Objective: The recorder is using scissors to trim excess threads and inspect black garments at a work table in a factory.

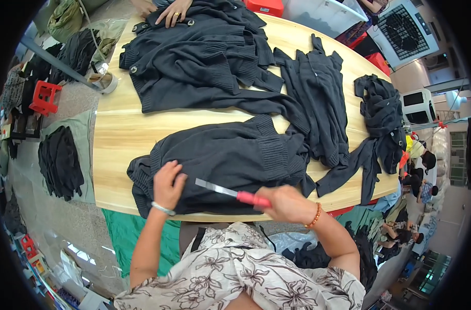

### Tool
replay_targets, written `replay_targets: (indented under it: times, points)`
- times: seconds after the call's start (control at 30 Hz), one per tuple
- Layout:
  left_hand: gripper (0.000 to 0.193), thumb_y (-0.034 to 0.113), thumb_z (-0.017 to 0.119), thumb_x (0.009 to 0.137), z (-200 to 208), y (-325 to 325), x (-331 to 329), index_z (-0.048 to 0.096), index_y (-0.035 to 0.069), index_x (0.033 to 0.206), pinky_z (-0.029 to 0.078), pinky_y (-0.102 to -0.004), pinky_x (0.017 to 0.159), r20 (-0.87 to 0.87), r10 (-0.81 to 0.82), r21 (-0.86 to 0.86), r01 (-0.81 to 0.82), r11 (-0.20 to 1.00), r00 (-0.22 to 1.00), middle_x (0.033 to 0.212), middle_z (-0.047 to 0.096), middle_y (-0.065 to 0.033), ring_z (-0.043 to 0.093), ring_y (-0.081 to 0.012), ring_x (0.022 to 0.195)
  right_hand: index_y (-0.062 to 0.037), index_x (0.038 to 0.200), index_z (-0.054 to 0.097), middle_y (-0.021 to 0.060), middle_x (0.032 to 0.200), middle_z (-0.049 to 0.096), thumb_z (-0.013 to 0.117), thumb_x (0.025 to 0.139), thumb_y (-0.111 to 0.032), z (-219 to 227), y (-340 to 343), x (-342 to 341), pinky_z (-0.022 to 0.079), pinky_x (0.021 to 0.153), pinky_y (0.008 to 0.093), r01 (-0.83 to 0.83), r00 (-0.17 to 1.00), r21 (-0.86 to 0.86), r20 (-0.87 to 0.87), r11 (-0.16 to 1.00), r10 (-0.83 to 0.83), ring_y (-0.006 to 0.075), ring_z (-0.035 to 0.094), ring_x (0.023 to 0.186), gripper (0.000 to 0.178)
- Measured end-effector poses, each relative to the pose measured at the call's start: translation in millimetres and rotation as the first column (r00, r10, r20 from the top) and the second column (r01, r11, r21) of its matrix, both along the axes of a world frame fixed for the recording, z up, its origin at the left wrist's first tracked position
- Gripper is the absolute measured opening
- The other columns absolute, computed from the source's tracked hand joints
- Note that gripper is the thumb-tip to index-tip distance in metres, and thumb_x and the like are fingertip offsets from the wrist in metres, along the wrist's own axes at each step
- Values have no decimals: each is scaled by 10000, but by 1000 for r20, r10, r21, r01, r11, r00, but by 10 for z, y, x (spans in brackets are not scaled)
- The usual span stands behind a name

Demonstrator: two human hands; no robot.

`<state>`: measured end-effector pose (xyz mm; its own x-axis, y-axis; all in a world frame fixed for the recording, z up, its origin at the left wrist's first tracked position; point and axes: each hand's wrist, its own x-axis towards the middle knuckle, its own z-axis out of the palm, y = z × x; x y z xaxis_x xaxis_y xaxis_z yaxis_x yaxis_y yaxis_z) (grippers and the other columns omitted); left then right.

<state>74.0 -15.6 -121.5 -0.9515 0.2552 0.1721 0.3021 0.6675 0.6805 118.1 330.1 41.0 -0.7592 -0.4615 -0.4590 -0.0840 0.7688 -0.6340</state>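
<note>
at far left, a red stool (45, 98) stands on the floor; a dark garment pile (61, 163) lies on a pale cloth (89, 178) nearby. the wooden table (119, 124) begins to the right. the left hand (168, 183) rests palm down at the left part of the dark sweater (209, 152), fingers relaxed, grip released. the sweater lies lengthwise along the table's near edge. beyond it, a co-worker's hand (176, 13) rests on a spread of dark garments (189, 67). above the sweater, the red-handled tool (220, 189) directs its metal blade leftward; blade contact cannot be determined. the right hand (287, 204) is closed around the red handle. farther right lie a folded garment (318, 98) and a crumpled bundle (382, 111).
</note>
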Motion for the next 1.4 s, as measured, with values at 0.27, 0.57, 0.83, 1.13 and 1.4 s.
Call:
replay_targets:
  times: [0.27, 0.57, 0.83, 1.13, 1.4]
  points:
    - [456, 179, 755, 806, -551, -565, -996, 594, 53, 1214, 479, -443, 926, 255, 280, -293, -202, 935, 925, 1132, 616, -182, 579, -376, 1075, -29, 858, 700, 221, 760, 676, 669, 877, -429, -772, 523, -1290, 536, 708, 497, 504, 837, 291, -395, 813, -377, 403, 677, 776, 402]
    - [309, 56, 743, 728, -320, -568, -1173, 617, 40, 1010, 478, -446, 890, 454, 157, -316, -6, 949, 877, 960, 605, -183, 579, -392, 1005, -16, 1082, 607, 232, 951, 702, 837, 710, -397, -1871, 600, -1670, 533, 829, 486, 598, 787, 360, -430, 716, -442, 410, 676, 940, 581]
    - [143, -55, 633, 794, 244, -546, -937, 586, -2, 918, 480, -342, 719, 91, 202, 129, -213, 969, 975, 839, 566, -151, 589, -308, 765, -53, 959, 668, 167, 902, 701, 792, 765, -316, -1336, 748, -1450, 517, 778, 434, 680, 720, 130, -305, 721, -624, 353, 678, 890, 350]
    - [361, -128, 591, 614, 685, -589, -126, 550, 37, 932, 500, -430, 770, -259, -47, 31, 57, 998, 965, 961, 575, -179, 587, -359, 879, -9, 1023, 679, 38, 774, 621, 617, 822, 26, -388, 1267, -336, 468, 682, 245, 694, 433, -334, -515, 638, -740, 100, 558, 691, 213]
    - [353, -71, 577, 578, 433, -447, 461, 587, 21, 919, 479, -441, 822, -84, -118, -179, 101, 979, 989, 1000, 580, -164, 573, -363, 935, 17, 1122, 677, 95, 954, 734, 700, 899, -109, -570, 1366, 263, 521, 811, 258, 752, 602, -139, -251, 644, -758, 118, 679, 877, 257]
